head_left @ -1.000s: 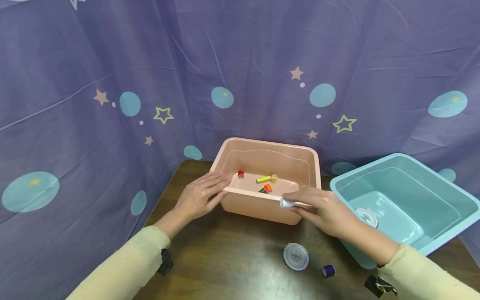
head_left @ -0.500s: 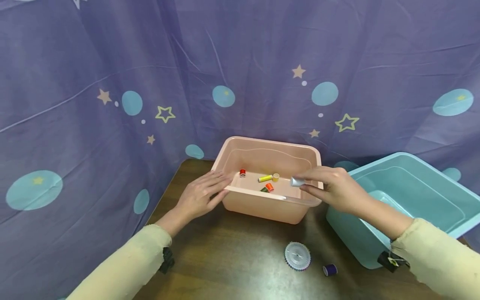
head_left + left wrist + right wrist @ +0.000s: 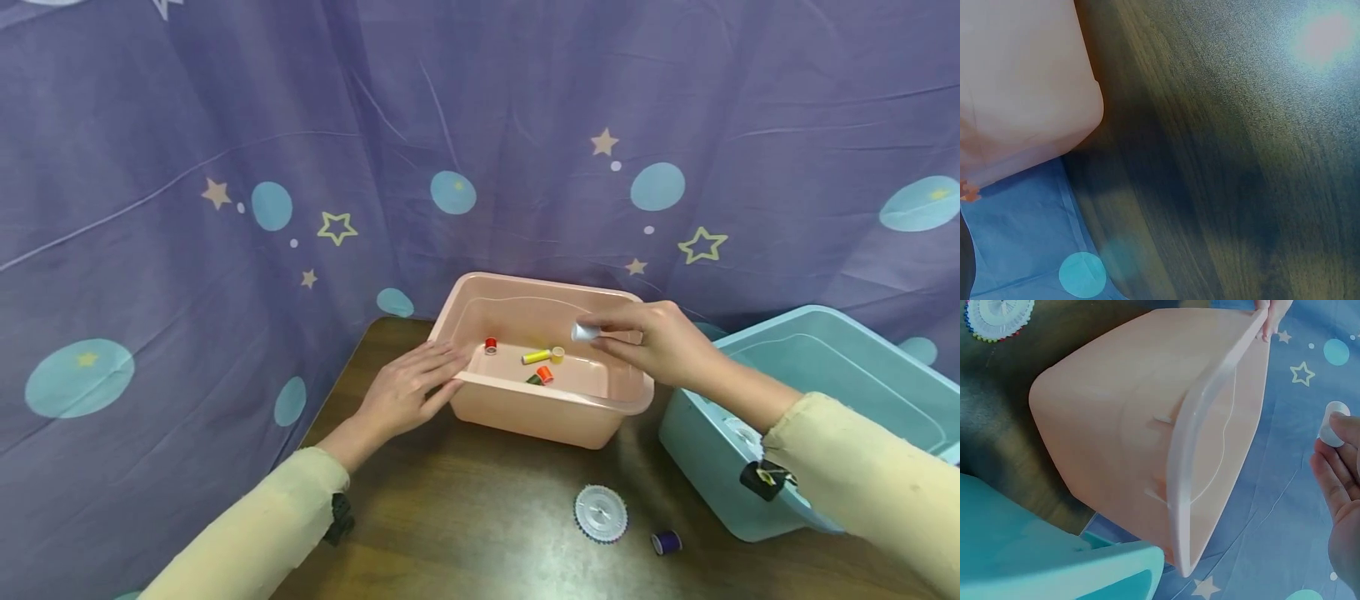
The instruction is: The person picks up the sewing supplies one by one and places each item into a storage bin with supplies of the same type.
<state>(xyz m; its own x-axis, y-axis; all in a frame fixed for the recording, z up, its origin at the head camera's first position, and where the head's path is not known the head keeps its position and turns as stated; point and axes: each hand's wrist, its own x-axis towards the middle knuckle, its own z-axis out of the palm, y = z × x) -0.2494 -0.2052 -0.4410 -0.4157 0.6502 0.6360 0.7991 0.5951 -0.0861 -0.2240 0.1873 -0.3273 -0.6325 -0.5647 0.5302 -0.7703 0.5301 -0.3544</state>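
My right hand (image 3: 637, 337) pinches a white thread spool (image 3: 584, 332) between thumb and fingertips, up over the right side of the pink bin (image 3: 540, 408). The right wrist view shows the spool's round end (image 3: 1335, 428) against the curtain. My left hand (image 3: 405, 387) rests on the bin's left front corner, its fingers laid straight over the rim. Inside the bin lie several thread spools: a red one (image 3: 491, 346), a bright yellow one (image 3: 536, 357), a pale yellow one (image 3: 557, 354), an orange one (image 3: 545, 374) and a green one (image 3: 534, 380), partly hidden by the front wall.
A clear pin wheel (image 3: 601, 514) with coloured pinheads and a purple thread spool (image 3: 666, 542) lie on the wooden table (image 3: 465, 517). The blue bin (image 3: 708, 467) stands at the right, with another pin wheel (image 3: 742, 435) inside. A starry purple curtain (image 3: 510, 108) hangs behind.
My right hand has carried the white spool from the front rim up and back, over the inside of the pink bin. My left hand stays at the corner.
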